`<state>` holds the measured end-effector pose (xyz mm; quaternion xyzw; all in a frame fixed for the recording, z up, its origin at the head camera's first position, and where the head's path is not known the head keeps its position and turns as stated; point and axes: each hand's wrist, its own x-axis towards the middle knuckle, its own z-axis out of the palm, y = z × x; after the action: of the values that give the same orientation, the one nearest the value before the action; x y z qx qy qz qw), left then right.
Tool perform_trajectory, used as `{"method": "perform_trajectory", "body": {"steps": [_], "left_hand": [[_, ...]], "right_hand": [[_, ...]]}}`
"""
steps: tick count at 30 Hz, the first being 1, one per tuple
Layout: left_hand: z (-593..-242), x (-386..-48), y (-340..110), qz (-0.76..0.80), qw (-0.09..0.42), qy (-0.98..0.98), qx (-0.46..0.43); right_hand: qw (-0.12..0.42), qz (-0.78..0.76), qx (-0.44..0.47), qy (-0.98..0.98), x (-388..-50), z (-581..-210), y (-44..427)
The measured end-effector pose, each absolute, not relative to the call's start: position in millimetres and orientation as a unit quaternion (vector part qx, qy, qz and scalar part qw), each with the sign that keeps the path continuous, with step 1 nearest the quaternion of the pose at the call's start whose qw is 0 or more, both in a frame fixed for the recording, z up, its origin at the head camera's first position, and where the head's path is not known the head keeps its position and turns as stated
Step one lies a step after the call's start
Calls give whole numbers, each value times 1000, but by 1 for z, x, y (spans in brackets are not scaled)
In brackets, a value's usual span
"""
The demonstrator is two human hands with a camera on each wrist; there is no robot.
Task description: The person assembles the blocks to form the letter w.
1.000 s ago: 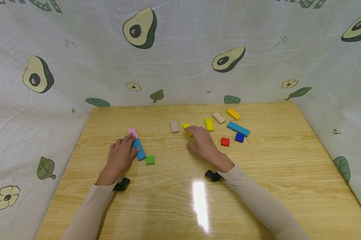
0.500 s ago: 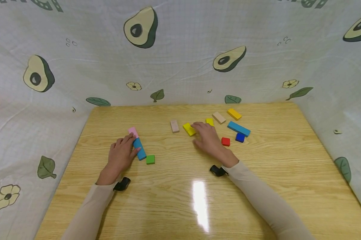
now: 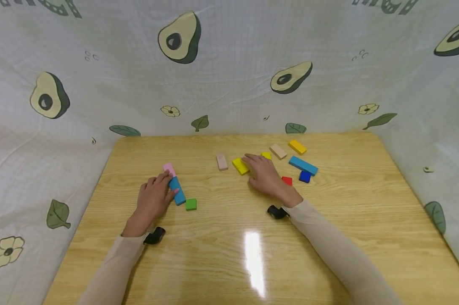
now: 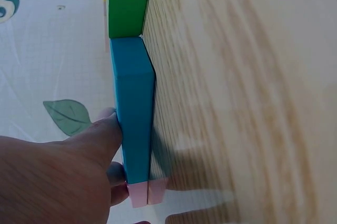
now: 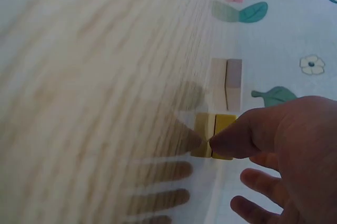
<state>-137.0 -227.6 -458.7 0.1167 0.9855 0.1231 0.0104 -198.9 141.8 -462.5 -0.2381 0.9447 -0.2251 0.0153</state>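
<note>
My left hand rests at a blue block and the pink block beyond it, end to end. Its thumb touches the blue block, and a fingertip lies by the joint. A green block sits at the blue block's near end. My right hand is over the table with its fingers loosely bent. Its fingertips are at the right edge of a yellow block; whether they touch is unclear. In the right wrist view the thumb covers part of this yellow block. A second yellow block is partly hidden behind the hand.
Between the hands lies a pale wooden block. Right of the right hand are another pale block, an orange block, a long blue block, a dark blue block and a partly covered red block. Patterned cloth borders the table.
My right hand has moved right off the top of the nearer yellow block, uncovering most of it and covering part of the second one and the red block. The left hand stays put.
</note>
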Motion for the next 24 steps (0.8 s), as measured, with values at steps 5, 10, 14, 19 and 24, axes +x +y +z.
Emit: {"method": "perform_trajectory", "body": {"steps": [5,10,14,19,24], "left_hand": [[-459,-136,-228,125,8,985,118],[-459,-136,-228,129,11,985,115],[-458,-136,-226,131,9,985,114],[-457,-134,-226,137,10,984,112],[-457,-134,-226,141,12,984,111]], "right_hand": [[21,-213,-273,938,-205,-462,142],[30,-215,-302,928,-211,-462,141],[42,-207,-309,927,-215,-463,140],[38,-190,-303,933,-217,-463,138],[29,-181,-293,938,-216,-462,136]]}}
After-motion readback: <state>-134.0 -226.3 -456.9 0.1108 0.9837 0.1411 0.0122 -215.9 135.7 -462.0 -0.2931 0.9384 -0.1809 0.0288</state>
